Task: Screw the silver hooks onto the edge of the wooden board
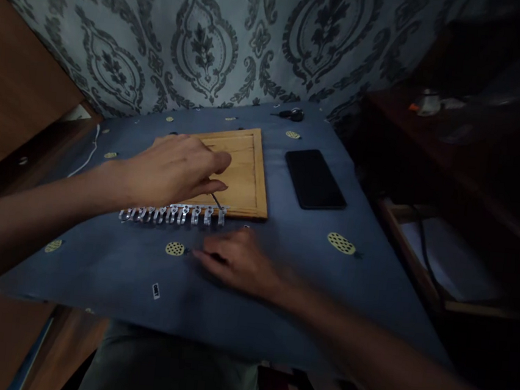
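Note:
My left hand [184, 166] is closed above a light wooden board [243, 175], covering the board's left part. A thin metal rod [216, 201] comes out below its thumb and slants down to the right end of a silver hook strip [173, 213]. The rod's upper part is hidden in the hand. Several curved hooks on the strip hang along the board's near edge. My right hand [238, 257] rests low over the blue tablecloth [275, 319], just in front of the strip. Its fingers are loosely bent and slightly blurred, with thumb and forefinger apart and nothing visible between them.
A black phone [315, 179] lies right of the board. Behind it is a small dark object [293, 114] near the patterned wall. A white cable [87, 154] runs along the left. Dark furniture with an open drawer [456, 257] stands at the right.

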Demonstrator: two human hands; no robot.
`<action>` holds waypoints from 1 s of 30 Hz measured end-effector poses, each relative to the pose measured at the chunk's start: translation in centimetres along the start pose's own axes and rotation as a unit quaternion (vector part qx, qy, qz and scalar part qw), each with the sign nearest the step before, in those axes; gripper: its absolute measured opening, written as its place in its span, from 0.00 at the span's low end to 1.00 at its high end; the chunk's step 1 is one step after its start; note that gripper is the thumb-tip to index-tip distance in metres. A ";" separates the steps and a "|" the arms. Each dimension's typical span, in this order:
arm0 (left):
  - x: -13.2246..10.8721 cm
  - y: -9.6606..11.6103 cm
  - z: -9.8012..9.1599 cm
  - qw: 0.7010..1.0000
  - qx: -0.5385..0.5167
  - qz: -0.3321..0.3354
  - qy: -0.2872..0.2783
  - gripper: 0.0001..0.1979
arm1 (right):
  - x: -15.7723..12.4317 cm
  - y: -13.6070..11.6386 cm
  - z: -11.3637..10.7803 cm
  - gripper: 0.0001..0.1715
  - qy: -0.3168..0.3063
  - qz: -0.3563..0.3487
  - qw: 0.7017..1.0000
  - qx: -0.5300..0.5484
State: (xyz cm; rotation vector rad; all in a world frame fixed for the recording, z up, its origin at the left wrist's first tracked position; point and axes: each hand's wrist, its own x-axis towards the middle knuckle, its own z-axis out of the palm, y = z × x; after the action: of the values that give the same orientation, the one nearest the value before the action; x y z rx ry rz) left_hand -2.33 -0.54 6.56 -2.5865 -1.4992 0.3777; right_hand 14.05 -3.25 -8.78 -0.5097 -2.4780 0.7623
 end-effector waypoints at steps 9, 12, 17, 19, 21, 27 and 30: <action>-0.5 0.4 1.8 0.973 -0.165 0.042 0.153 0.24 | 3.4 0.6 -3.3 0.16 0.176 0.043 0.983 -0.007; -0.2 0.2 1.9 0.951 -0.265 0.051 0.149 0.23 | 4.8 0.9 -4.1 0.15 0.141 0.065 0.988 0.025; 0.5 0.7 2.6 0.872 -0.424 0.033 0.241 0.18 | 5.9 1.2 -4.8 0.13 0.129 0.085 0.985 0.077; 0.7 1.2 3.0 0.835 -0.478 0.017 0.274 0.19 | 5.9 1.2 -4.7 0.16 0.139 0.098 0.982 0.081; 1.0 1.8 3.1 0.804 -0.522 -0.005 0.283 0.25 | 5.8 1.2 -4.4 0.21 0.144 0.111 0.979 0.087; 2.3 2.1 3.1 0.667 -0.695 0.075 0.258 0.34 | 5.2 0.9 -4.4 0.28 0.144 0.125 0.976 0.103; 2.8 1.6 3.3 0.602 -0.754 0.170 0.200 0.34 | 5.1 0.6 -4.8 0.29 0.136 0.138 0.975 0.110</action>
State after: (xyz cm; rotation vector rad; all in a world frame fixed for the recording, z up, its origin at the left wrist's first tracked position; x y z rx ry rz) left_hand -0.57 0.98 2.56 -3.3793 -1.1761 -2.3068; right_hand 12.68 1.59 -3.93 -0.8260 -2.0647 0.9892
